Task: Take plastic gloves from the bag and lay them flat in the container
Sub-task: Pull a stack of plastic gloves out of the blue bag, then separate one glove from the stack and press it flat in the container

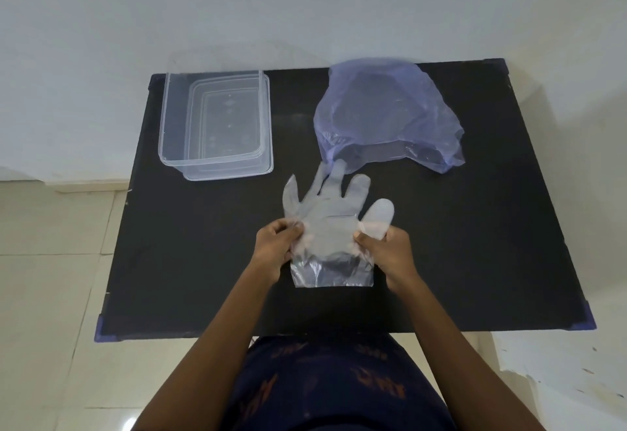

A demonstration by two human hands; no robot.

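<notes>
Both hands (334, 247) pinch thin crinkly clear glove (330, 213).

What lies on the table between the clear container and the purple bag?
Nothing: the head view shows only bare black table between the container and the bag. The glove sits nearer the person.

Both forearms were bare from the elbows down, with no sleeves in view. The left hand (276, 244) and the right hand (386, 250) carried no rings, watch, bracelet or glove of their own. Fingernails looked short and unpainted, though they were small in view. Below the arms, the person wore a dark navy garment (325, 383) printed with a repeating orange-brown motif set in rows; the pattern was too blurred to read
</notes>
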